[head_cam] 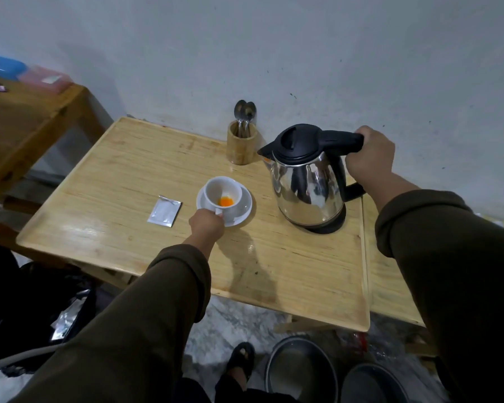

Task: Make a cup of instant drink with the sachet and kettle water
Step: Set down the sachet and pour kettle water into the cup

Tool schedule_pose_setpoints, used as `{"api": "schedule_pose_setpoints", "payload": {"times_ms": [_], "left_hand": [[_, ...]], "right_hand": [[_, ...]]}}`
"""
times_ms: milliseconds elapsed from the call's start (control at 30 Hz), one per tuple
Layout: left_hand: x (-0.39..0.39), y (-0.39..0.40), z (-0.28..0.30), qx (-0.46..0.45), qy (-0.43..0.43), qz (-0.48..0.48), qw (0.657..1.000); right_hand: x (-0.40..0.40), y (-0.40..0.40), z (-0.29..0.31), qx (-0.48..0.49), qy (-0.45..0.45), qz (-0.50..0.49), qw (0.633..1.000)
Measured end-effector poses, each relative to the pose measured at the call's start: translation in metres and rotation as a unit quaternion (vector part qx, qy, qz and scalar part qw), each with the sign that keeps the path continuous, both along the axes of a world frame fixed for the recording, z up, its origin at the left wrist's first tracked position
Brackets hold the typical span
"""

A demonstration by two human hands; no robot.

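Both hands are engaged. Left hand [206, 223] pinches the white cup [222, 194] handle, steadying it on its saucer [243, 210]; orange powder [225, 201] lies inside. Right hand [368, 154] grips the steel kettle [307, 181] handle, evidently ready to pour. Emptied sachet [164, 211] lies beside the saucer.

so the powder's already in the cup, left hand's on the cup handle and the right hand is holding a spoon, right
Not quite. In the head view the right hand grips the kettle by its black handle, not a spoon; the spoons stand in the wooden holder. The rest holds: orange powder lies in the cup, and the left hand holds its handle.
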State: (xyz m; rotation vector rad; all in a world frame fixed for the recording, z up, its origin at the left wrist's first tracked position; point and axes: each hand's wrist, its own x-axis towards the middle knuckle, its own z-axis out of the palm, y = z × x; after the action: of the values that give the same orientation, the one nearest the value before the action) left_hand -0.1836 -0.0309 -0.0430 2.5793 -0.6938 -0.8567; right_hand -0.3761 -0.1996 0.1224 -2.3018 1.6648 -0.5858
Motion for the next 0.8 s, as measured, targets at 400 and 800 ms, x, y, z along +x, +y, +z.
{"api": "schedule_pose_setpoints", "payload": {"times_ms": [400, 800], "left_hand": [[0.005, -0.001, -0.007, -0.011, 0.031, 0.021, 0.999], [0.007, -0.001, -0.011, -0.022, 0.043, 0.033, 0.998]], "right_hand": [[0.030, 0.006, -0.001, -0.015, 0.056, 0.053, 0.997], [0.043, 0.014, -0.001, -0.022, 0.097, 0.057, 0.993]]}}
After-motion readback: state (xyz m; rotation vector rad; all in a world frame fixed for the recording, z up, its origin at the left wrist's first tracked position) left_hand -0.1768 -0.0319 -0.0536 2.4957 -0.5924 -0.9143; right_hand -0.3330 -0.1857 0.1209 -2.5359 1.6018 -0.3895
